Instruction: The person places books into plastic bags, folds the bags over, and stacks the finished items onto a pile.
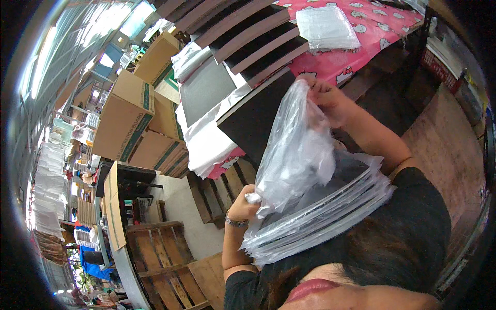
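A clear plastic bag (289,150) stretches between my two hands. My right hand (328,101), higher up at the far end, pinches the bag's upper edge with closed fingers. Lower and to the left, my left hand (244,207) wears a metal band at its wrist and grips the bag's other side. Behind and below the bag, a fanned stack of clear plastic bags (325,217) rests against my body. Just beyond the bag lies a black board (258,116). Whether anything is inside the held bag cannot be made out.
Several dark boards with brownish edges (258,46) lie in a staggered stack ahead. A pink patterned cloth (385,26) carries a pile of clear plastic packs (328,28). Cardboard boxes (124,113) stand at the left, near wooden pallets (160,253).
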### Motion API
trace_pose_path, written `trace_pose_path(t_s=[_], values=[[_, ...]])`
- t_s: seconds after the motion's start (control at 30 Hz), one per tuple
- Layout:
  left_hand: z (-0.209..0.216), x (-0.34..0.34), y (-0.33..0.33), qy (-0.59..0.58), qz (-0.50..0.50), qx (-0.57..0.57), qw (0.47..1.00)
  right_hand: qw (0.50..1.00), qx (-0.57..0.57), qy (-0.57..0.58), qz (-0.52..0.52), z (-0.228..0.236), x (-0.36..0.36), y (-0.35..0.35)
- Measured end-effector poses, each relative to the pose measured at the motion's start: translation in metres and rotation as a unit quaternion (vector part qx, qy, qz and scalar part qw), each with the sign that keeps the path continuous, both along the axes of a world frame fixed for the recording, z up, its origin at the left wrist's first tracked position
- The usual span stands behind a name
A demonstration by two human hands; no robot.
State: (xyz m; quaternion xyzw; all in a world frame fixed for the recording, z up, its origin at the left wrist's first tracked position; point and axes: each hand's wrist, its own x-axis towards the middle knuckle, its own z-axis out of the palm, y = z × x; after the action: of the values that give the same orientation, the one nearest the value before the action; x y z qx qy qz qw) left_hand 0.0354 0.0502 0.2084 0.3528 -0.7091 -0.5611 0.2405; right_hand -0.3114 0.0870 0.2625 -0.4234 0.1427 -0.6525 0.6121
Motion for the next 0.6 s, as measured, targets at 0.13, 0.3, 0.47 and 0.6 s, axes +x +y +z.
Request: trace_pose_path(t_s=[0.13,0.3,0.47,0.6], values=[[-0.004,0.044,-0.042,0.388,-0.036,0.249,0.886,0.92,0.14,0.36,0.073,-0.008,-0.006,-0.002],[-0.008,0.029,-0.044,0.126,-0.029,0.173,0.976,0.978,-0.105,0.156,0.09,-0.008,-0.027,-0.012],[-0.019,0.001,-0.045,0.101,-0.066,0.213,0.97,0.983,0.05,0.168,0.048,-0.016,-0.024,-0.016],[-0.001,0.013,-0.06,0.395,-0.036,0.248,0.884,0.873,-0.042,0.445,0.192,-0.018,-0.057,-0.024]])
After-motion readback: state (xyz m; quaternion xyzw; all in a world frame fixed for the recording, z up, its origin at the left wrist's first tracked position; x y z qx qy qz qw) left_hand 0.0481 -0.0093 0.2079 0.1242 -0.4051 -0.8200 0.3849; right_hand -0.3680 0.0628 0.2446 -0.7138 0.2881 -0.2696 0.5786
